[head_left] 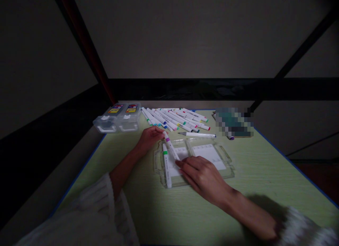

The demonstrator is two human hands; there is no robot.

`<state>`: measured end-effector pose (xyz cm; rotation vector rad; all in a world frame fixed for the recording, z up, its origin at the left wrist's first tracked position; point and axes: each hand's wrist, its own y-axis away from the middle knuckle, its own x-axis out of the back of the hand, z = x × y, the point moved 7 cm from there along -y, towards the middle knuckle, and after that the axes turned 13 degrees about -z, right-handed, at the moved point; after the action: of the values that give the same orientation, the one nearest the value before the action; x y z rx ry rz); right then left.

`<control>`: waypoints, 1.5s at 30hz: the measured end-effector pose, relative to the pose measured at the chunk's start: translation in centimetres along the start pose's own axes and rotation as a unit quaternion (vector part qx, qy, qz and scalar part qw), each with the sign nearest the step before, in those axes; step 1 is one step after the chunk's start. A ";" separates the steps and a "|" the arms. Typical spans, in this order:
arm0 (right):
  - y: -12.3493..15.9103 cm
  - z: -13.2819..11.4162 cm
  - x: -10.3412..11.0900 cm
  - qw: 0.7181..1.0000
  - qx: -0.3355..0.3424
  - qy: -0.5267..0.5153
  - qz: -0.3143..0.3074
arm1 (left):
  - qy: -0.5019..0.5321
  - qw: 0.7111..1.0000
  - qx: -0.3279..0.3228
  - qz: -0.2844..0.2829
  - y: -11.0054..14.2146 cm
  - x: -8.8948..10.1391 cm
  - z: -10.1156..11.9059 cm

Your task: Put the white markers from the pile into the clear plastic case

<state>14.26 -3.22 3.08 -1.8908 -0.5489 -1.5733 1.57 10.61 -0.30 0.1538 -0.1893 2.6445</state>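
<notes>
Between left hand (152, 135) and right hand (203, 173): purple-banded marker (171, 146)

Each hand pinches one end, left the far, right the near. Beneath the grip sits an open clear case (230, 171); just left of the grip, a green-banded marker (166, 168). Light, even pressure should keep the purple-banded marker steady; moving both ends together should spare its neighbour a knock.
</notes>
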 end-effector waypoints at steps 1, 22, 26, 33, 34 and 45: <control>0.0 0.0 0.0 1.000 -0.001 0.000 -0.002 | -0.002 1.000 0.000 0.001 0.0 0.0 0.1; 0.1 -0.4 0.1 1.000 0.005 -0.024 0.014 | -0.057 0.998 0.009 -0.006 0.1 -0.2 0.6; 0.2 -0.5 0.1 0.999 0.010 -0.027 0.015 | -0.046 0.999 0.010 -0.013 0.1 -0.4 0.7; 0.2 -0.6 0.2 1.000 0.004 -0.025 0.009 | -0.038 0.999 0.013 -0.019 -0.1 -0.4 0.1; 0.2 -0.6 0.2 1.000 0.004 -0.026 0.007 | -0.035 0.999 0.014 -0.018 -0.1 -0.3 0.0; 0.2 -0.9 -0.4 1.000 0.006 -0.029 -0.004 | -0.080 0.996 0.013 -0.029 -0.1 -0.6 0.4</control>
<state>13.68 -3.94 2.70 -1.9313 -0.5916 -1.5214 2.15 10.35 0.04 0.3755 -0.2007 2.5781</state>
